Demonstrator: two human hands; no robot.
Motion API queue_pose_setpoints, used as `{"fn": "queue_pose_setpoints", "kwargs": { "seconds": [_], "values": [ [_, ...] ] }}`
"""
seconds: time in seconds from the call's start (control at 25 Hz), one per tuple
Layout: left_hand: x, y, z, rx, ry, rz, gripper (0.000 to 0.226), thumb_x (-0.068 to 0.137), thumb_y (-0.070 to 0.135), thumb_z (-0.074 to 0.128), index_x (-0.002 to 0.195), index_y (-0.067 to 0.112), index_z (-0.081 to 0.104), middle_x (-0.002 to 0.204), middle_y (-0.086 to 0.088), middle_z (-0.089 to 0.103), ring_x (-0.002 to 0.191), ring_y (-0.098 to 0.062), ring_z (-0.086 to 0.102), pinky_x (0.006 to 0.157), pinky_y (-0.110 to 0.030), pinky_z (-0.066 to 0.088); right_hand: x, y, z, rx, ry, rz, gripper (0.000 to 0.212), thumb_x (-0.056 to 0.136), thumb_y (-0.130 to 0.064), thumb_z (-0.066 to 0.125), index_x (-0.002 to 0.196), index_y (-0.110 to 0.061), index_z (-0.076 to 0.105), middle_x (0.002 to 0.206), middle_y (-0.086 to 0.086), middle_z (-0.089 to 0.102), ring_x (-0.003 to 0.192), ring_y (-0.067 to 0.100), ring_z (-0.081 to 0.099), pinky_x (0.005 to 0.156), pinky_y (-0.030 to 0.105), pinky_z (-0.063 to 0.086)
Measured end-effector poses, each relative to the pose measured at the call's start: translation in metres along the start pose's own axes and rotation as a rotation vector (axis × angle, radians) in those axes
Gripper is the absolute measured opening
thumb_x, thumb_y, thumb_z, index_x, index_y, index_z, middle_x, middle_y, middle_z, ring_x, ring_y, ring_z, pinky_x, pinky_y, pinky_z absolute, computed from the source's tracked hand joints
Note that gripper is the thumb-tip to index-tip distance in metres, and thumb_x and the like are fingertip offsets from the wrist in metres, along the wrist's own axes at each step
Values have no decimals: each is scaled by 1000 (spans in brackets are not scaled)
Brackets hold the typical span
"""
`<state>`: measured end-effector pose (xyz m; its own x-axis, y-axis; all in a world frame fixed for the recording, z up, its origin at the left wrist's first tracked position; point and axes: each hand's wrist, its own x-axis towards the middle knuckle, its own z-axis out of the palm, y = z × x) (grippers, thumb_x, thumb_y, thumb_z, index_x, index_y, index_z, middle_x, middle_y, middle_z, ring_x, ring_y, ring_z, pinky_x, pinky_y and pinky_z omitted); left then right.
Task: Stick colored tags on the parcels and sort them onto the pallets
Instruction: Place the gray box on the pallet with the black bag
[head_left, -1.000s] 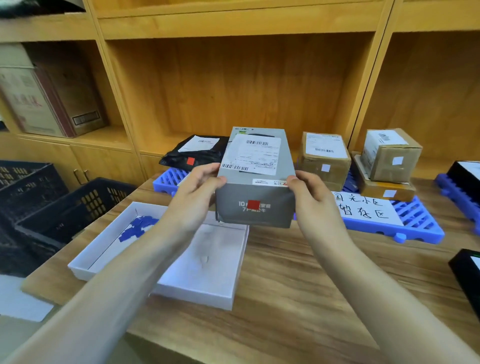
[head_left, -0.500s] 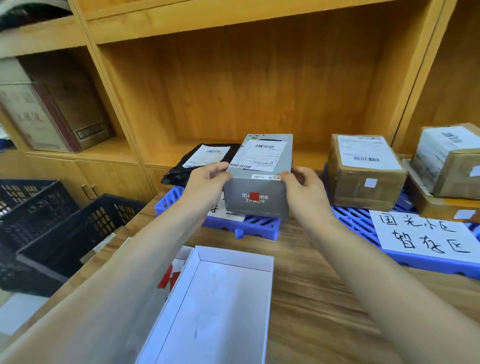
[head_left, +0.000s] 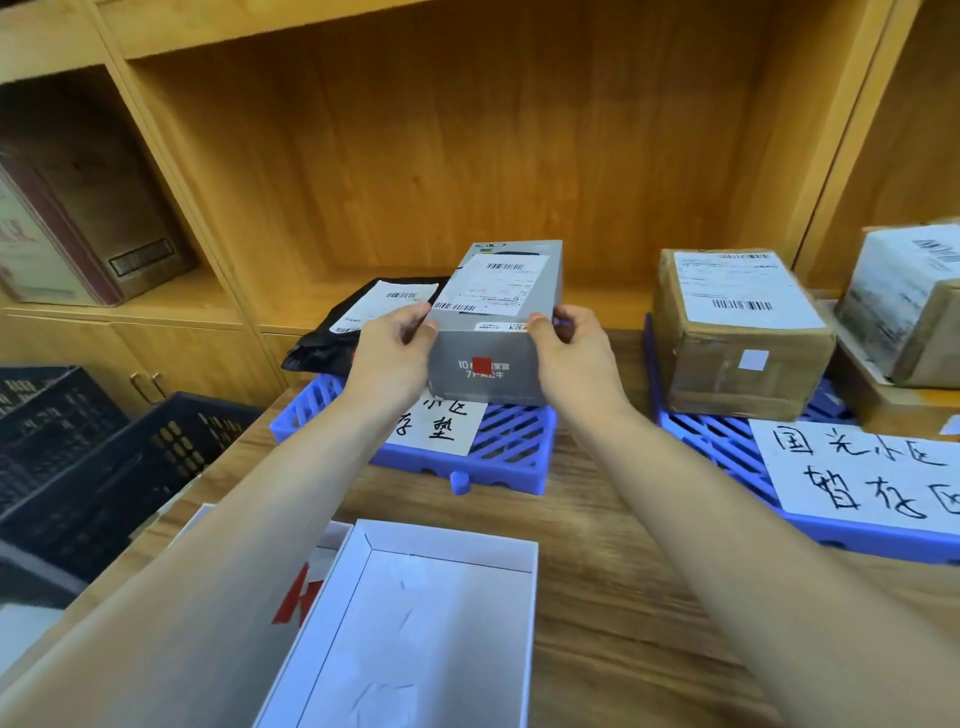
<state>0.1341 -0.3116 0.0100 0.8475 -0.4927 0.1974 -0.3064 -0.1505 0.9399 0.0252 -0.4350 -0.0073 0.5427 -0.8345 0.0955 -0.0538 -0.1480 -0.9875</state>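
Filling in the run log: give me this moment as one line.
both hands hold grey box | red tag on | over left blue pallet

From my feed I can't tell whether the grey box touches the blue pallet, my left hand hides part of the black bag, and the right pallet's paper sign is cropped.
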Motion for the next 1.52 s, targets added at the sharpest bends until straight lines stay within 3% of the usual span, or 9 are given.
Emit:
{"fn": "queue_pose_setpoints", "kwargs": {
  "seconds": [0.2, 0.36, 0.52, 0.68, 0.76, 1.04, 1.2, 1.44, 1.52],
  "values": [
    [5, -4, 4, 49, 55, 42, 32, 104, 14, 49, 134, 13, 61, 116, 9, 64, 114, -9, 60, 104, -40, 50, 2, -1, -1, 40, -55, 20, 34, 100, -38, 52, 130, -24, 46, 116, -6, 56, 104, 15, 59, 73, 26, 49],
    [8, -3, -1, 83, 34, 14, 34, 103, 17, 51, 135, 15, 60, 128, 3, 66, 121, -12, 59, 107, -40, 48, 2, -3, -1, 26, -60, 33, 38, 99, -39, 53, 133, -23, 47, 116, -6, 55, 104, 16, 60, 73, 25, 50],
    [2, 4, -6, 70, 8, -7, 35, 102, 27, 52, 135, 19, 60, 120, 7, 66, 114, -9, 62, 101, -31, 50, 0, -9, -9, 2, -32, 53, 46, 94, -46, 55, 134, -22, 53, 124, -4, 63, 109, 18, 63, 93, 38, 53],
    [-21, 23, -12, 211, 25, 108, 35, 104, 32, 44, 135, 24, 59, 101, 13, 63, 78, 6, 55, 75, -18, 51, -22, -24, -35, -233, -20, -105, 39, 101, -36, 42, 135, -25, 57, 129, -1, 65, 118, 22, 59, 94, 31, 46],
    [-39, 28, -12, 226, -39, 147, 34, 104, 33, 44, 134, 27, 60, 118, 13, 65, 94, 5, 57, 75, -4, 44, -42, -33, -52, -325, -48, -189, 36, 102, -30, 39, 128, -26, 64, 122, -1, 69, 112, 23, 61, 86, 29, 46],
    [-102, 35, 1, 187, -164, 145, 30, 104, 27, 46, 125, 26, 66, 118, 4, 68, 113, -11, 59, 99, -24, 42, -93, -45, -105, -462, -64, -236, 33, 102, -29, 43, 118, -25, 70, 65, -12, 56, 70, 20, 53, 62, 28, 37],
    [-139, 48, 10, 131, -192, 164, 38, 97, 33, 42, 124, 27, 68, 129, 6, 66, 127, -10, 55, 115, -36, 37, -121, -47, -133, -480, -81, -229, 34, 103, -29, 41, 122, -26, 69, 93, -4, 71, 93, 20, 62, 74, 25, 41],
    [-198, 86, 55, -8, -295, 197, 35, 100, 29, 40, 119, 27, 70, 114, 10, 72, 98, -16, 57, 82, -28, 43, -160, -59, -198, -492, 8, -250, 33, 103, -28, 42, 119, -26, 71, 106, -5, 73, 92, 12, 60, 76, 22, 42],
    [-215, 96, 78, -35, -349, 223, 40, 92, 36, 39, 116, 29, 71, 113, 9, 72, 104, -14, 61, 93, -29, 45, -171, -61, -231, -487, 59, -245, 33, 102, -27, 43, 118, -23, 72, 97, -4, 73, 82, 14, 61, 71, 25, 45]
  ]
}}
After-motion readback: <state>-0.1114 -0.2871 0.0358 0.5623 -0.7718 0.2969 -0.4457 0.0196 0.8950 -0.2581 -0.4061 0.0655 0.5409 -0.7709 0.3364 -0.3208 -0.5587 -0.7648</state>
